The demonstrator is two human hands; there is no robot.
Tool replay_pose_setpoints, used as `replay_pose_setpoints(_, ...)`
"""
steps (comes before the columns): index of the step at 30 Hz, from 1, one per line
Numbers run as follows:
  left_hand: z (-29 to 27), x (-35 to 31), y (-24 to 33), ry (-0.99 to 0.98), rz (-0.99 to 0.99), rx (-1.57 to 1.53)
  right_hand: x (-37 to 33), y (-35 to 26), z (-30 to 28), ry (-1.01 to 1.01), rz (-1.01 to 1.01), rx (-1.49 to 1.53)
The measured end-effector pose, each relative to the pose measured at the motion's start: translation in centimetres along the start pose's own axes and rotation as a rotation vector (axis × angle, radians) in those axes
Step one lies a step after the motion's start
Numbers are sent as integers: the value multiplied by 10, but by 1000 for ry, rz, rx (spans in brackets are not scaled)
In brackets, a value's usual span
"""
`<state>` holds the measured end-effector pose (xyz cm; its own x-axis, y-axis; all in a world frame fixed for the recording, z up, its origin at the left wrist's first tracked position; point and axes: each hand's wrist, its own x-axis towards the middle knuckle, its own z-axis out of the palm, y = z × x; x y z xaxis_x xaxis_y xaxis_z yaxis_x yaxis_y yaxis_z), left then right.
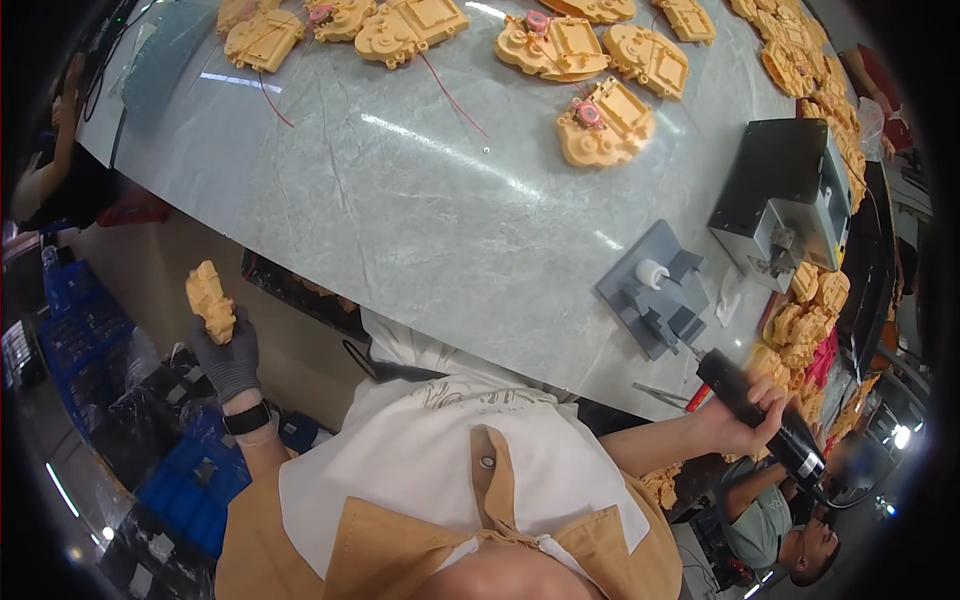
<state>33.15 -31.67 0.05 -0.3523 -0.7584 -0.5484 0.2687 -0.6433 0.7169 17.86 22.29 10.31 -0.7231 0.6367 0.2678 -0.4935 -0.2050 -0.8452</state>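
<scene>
My left hand (pixel 228 365), in a grey glove, is closed around the lower end of a yellow-orange plastic housing part (pixel 211 303) and holds it up off the table's left side. My bare right hand (pixel 750 418) wraps round a black electric screwdriver (pixel 730 385). The screwdriver's thin bit points up and left, close to the lower corner of a dark grey fixture (pixel 640 300) on the table. A white round piece (pixel 652 273) sits on that fixture. Beside the screwdriver tip lie tweezers (pixel 655 392) and a red object (pixel 698 397).
Several yellow-orange housings (pixel 605 125) with red wires lie along the far side of the grey table (pixel 420 220). A black and silver box-shaped machine (pixel 775 180) stands at the right, near piled housings (pixel 800 330). Blue crates (pixel 190 490) are at lower left; another person (pixel 765 520) sits lower right.
</scene>
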Motion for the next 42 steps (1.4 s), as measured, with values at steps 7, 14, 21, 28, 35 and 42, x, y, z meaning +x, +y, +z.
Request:
replay_pose_setpoints(7,155,-69,-54,-1102,1085,817,-1,1,14,-120,-18,74)
replay_pose_setpoints(14,306,-129,-220,-1281,1443,1627,-13,-7,21,-127,63,17)
replay_pose_setpoints(21,291,-124,-226,-1420,992,1164,-19,-26,-41,202,-79,-248)
replay_pose_setpoints(28,285,-200,-220,-1994,938,729,-28,22,-13,295,-36,-288)
replay_pose_setpoints(35,274,-204,-244,-1984,857,752,-24,21,-6,273,-41,-199)
replay_pose_setpoints(42,278,-199,-249,-1965,1036,659,-26,28,-11,282,-28,-236)
